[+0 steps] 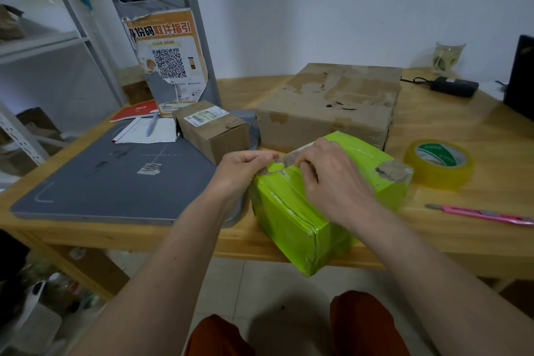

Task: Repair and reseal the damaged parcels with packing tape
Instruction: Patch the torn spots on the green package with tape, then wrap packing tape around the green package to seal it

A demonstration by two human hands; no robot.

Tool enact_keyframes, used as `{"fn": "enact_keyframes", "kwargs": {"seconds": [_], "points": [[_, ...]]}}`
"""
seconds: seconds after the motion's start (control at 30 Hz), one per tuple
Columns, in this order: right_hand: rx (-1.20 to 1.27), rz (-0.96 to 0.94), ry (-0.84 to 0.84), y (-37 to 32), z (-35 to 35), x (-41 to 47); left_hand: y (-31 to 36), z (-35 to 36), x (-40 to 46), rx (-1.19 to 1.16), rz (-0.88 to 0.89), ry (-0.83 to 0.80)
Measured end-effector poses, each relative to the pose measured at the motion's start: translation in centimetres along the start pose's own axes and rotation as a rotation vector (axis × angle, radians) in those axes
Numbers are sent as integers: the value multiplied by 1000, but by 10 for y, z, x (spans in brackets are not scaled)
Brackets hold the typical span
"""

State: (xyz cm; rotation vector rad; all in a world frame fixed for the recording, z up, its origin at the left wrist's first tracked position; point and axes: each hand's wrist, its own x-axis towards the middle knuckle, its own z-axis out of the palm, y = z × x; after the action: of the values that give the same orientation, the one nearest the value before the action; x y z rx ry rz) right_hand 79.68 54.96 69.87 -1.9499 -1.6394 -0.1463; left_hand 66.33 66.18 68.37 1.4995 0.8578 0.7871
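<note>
**Both hands on green parcel, working a tape strip**

Green parcel (pixel 323 196) sits at the desk's (pixel 462 225) near edge, one corner overhanging. Left hand (pixel 239 167) pinches the end of a clear tape strip (pixel 289 154) at the parcel's top left corner. Right hand (pixel 332 176) lies on the parcel's top, fingers curled on the same strip. Tape roll (pixel 439 163) lies flat at 3 o'clock of the parcel, near it. Pink cutter (pixel 479 213) at 4 o'clock, apart. Large brown box (pixel 332 104) at 12 o'clock, just behind. Small brown box (pixel 212 130) at 10 o'clock, on the grey mat (pixel 115 182).
</note>
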Motion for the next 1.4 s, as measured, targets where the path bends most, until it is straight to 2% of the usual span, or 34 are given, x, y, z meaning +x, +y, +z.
{"fn": "enact_keyframes", "kwargs": {"seconds": [0.23, 0.4, 0.57, 0.7, 0.83, 0.93, 1.0, 1.03, 1.1, 1.17, 1.2, 1.3, 1.4], "points": [[-5, 3, 7, -1, 0, 1, 1, 0, 1, 17, -67, 11], [1, -7, 37, 1, -1, -2, -10, 2, -8, -166, -221, 44], [-17, -10, 41, 0, 1, -1, -10, 2, -12, -220, -272, 55], [-26, -4, 45, -1, -1, -2, -4, 4, -14, -193, -282, 102], [-31, -20, 78, -1, -1, -5, -12, 5, -19, -262, -279, 131], [-38, -35, 82, 0, 1, -4, -11, 7, -21, -227, -222, 88], [-36, -25, 89, 1, 2, -3, 0, 9, -24, -112, -116, 75], [-17, -20, 108, 1, 3, -2, 6, 11, -26, 37, -14, 97], [53, -31, 197, 2, 3, -4, 10, 14, -29, 482, 215, 83], [115, -58, 295, 4, 3, -6, 14, 18, -35, 891, 236, 9], [141, -72, 325, 4, 4, -7, 14, 19, -36, 1019, 213, -12], [206, -135, 358, 6, 4, -9, 24, 22, -40, 1173, 147, -43], [256, -204, 421, 9, -6, -13, 33, 30, -47, 1079, 172, 19]]}}
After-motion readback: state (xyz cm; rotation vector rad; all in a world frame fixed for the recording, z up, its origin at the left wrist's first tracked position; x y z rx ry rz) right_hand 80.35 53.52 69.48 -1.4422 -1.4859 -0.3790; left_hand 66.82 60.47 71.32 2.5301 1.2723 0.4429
